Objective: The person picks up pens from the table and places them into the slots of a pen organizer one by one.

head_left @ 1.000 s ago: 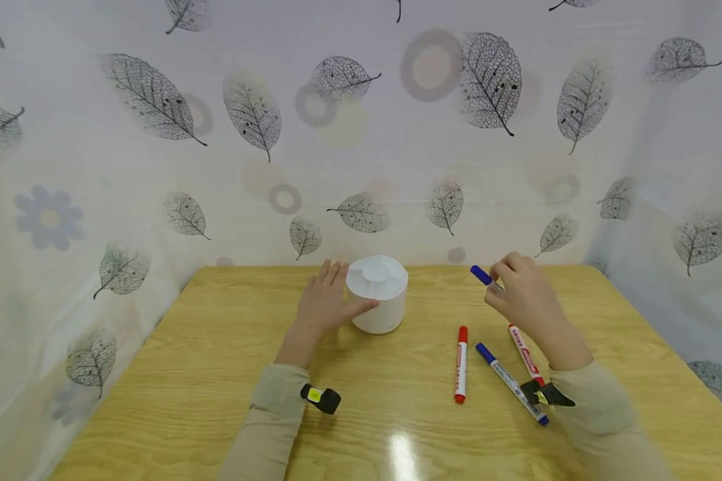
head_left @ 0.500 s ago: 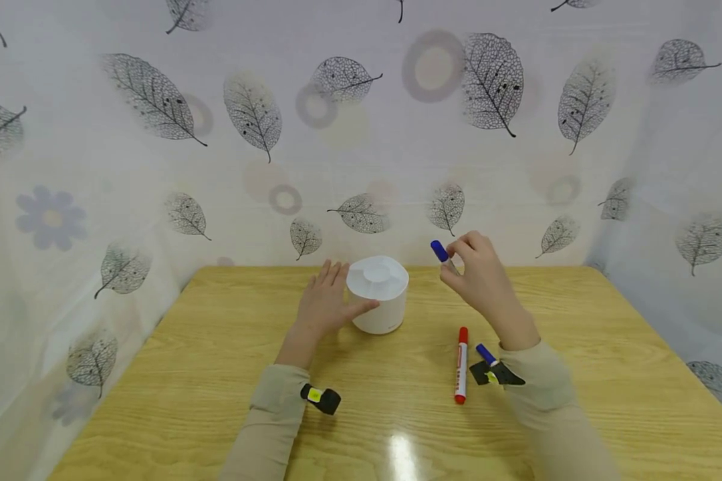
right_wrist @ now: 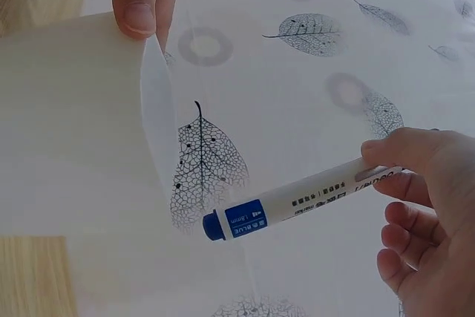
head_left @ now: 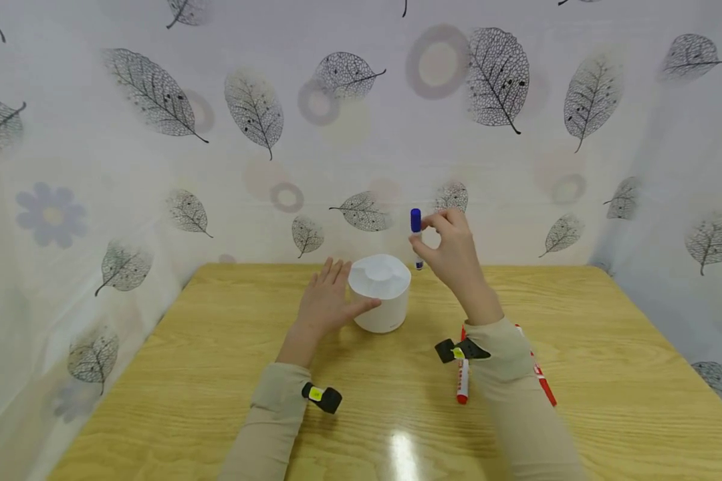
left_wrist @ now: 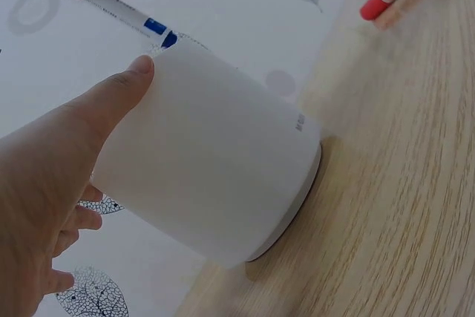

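Marker (head_left: 416,223) with a blue cap is up in the air, pretty much upright, just right of a round white container (head_left: 390,315), its bottom end near the rim but looking apart from it in the right wrist view. Right hand (head_left: 458,259) has it pinched between thumb and fingertips, other fingers loosely curled. Left hand (head_left: 327,302) is at the container's left side, thumb and fingers spread wide, with the thumb lying against the near wall. Container's sitting upright on a wood-grain table (head_left: 156,387), toward the far edge. Nearer and to the right there's one red marker (head_left: 462,386), partly hidden by the right wrist strap (head_left: 462,351), and another red one (head_left: 544,382) poking out past the right sleeve (head_left: 514,401). Far side is all pale cloth (head_left: 361,143) printed with dark leaves.
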{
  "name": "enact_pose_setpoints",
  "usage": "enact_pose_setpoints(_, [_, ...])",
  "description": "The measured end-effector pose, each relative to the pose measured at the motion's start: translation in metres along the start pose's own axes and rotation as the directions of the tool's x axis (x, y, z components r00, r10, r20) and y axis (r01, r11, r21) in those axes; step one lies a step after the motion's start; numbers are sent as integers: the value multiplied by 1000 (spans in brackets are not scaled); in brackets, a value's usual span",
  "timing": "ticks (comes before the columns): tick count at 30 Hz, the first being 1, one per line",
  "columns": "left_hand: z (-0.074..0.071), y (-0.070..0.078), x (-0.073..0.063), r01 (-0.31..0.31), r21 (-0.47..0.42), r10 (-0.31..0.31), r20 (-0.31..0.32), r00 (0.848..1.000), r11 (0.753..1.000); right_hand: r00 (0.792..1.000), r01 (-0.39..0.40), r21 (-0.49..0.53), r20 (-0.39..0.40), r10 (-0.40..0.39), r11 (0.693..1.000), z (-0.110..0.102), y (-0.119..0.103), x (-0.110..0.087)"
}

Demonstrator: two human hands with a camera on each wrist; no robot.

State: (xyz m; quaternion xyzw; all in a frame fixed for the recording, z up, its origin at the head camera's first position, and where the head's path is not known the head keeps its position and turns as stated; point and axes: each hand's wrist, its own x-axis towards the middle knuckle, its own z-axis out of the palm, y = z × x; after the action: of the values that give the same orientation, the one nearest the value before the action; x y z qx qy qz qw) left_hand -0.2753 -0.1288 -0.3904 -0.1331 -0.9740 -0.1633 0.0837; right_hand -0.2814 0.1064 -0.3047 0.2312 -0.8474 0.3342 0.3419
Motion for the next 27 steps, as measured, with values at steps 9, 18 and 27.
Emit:
enact_pose_setpoints(9, [2,0,1,6,3,-6,5,1000,1000,996,-92,90,17,91,992,25,6,0])
enact_pose_setpoints(18, [3,0,2,7,19,-7,-7,1000,1000,987,-142,68,88,136,988,39,7,-5])
enact_pose_setpoints(27, [1,1,-1,4,20,-4,-3,1000,1000,987,-121,31,107,117,992,37,4,-9])
